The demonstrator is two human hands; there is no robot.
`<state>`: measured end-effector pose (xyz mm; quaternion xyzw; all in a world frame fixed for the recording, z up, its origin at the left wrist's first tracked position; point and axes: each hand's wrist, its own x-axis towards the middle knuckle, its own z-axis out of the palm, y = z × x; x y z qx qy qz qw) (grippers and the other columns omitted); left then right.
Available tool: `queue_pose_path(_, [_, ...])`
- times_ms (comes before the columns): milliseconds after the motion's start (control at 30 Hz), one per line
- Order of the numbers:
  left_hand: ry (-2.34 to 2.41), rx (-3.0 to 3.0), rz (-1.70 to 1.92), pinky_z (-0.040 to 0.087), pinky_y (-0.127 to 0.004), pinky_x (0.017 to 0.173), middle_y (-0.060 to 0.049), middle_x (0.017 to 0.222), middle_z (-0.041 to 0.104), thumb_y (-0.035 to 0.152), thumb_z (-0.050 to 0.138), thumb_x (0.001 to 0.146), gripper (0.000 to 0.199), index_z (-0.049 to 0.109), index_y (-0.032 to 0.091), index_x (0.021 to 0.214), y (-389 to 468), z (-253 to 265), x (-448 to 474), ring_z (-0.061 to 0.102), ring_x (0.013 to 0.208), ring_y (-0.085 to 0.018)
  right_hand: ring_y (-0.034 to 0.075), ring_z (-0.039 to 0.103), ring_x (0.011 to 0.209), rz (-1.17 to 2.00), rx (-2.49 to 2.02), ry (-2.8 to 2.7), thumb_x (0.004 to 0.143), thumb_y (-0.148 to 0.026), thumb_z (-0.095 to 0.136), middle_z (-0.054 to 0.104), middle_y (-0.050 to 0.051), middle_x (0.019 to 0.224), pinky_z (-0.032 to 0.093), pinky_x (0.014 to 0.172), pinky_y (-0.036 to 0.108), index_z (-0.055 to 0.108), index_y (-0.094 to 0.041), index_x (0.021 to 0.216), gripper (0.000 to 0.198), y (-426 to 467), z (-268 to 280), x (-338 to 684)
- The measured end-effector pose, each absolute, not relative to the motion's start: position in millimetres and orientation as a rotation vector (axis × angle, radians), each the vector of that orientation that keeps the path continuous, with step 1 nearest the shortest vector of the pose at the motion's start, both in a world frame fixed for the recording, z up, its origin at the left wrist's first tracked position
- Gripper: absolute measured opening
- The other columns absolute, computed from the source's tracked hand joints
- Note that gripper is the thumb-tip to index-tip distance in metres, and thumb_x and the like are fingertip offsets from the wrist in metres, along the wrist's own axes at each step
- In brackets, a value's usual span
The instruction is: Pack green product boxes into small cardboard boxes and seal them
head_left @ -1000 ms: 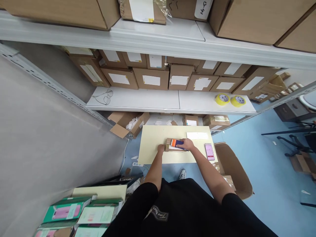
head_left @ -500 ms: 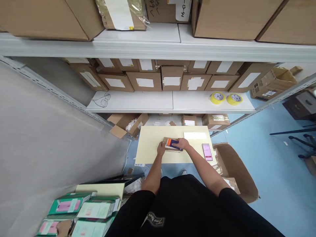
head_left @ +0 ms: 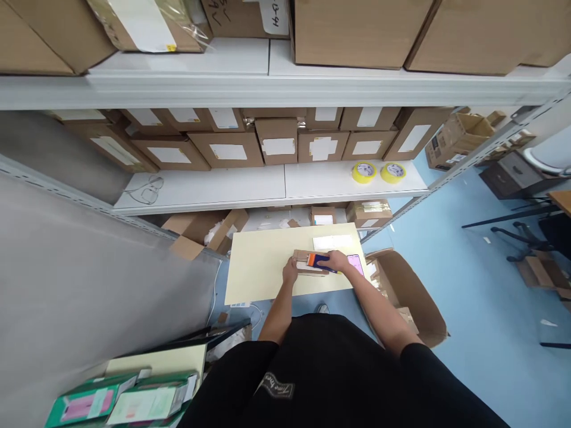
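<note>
A head-worn camera looks forward and down over a table (head_left: 256, 261).

"Item one?"
"My left hand (head_left: 289, 271), touching the left end of one small cardboard box (head_left: 303, 255)."
"Item two?"
"My right hand (head_left: 337, 261), gripping one orange-and-navy object (head_left: 318, 260) over that box."
"Remainder?"
"One phone (head_left: 355, 262), pink screen, on the cream tabletop (head_left: 254, 267); two rolls of yellow tape (head_left: 363, 172) on the white shelf (head_left: 218, 185)."
</note>
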<state>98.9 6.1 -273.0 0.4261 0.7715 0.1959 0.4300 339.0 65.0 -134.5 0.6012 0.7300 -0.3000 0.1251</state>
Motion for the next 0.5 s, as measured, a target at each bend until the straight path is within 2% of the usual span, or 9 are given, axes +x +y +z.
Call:
queue_pose_path(167, [1.891,1.095,0.481,0.046,-0.037,0.110,-0.012,0.135,0.071,0.047,0.035,0.109,0.049,0.061,0.022,0.142,9.0,-270.2,88.4,0.063,0.129,-0.028,0.026,0.072,0.089,-0.815,1.878,2.010,0.078,-0.073,0.076,0.080,0.012,0.094,0.043,0.067,0.027,0.078,-0.020,0.088,0.055,62.7,-115.7,438.5])
queue_pose_path(267, [1.839,1.103,0.505,0.048,-0.035,0.108,-0.009,0.131,0.074,0.045,0.034,0.109,0.047,0.067,0.022,0.133,11.6,-271.0,71.7,0.065,0.127,-0.026,0.023,0.071,0.080,-0.882,1.932,1.947,0.080,-0.071,0.075,0.079,0.010,0.089,0.040,0.063,0.026,0.077,-0.019,0.087,0.052,59.0,-107.3,465.7])
queue_pose_path(400, [1.815,1.088,0.496,0.051,-0.032,0.103,-0.008,0.125,0.077,0.047,0.039,0.108,0.045,0.072,0.019,0.122,19.0,-271.8,38.4,0.068,0.121,-0.025,0.023,0.070,0.079,-0.827,1.959,1.987,0.081,-0.072,0.073,0.078,0.008,0.087,0.039,0.062,0.026,0.077,-0.019,0.086,0.053,58.9,-106.3,429.6])
queue_pose_path(500, [1.880,1.057,0.458,0.050,-0.034,0.104,-0.013,0.128,0.075,0.048,0.052,0.103,0.044,0.070,0.015,0.126,27.6,-270.0,8.8,0.066,0.125,-0.029,0.023,0.071,0.081,-0.799,1.928,2.048,0.081,-0.075,0.072,0.078,0.008,0.087,0.039,0.063,0.026,0.077,-0.020,0.086,0.055,62.2,-110.3,372.2])
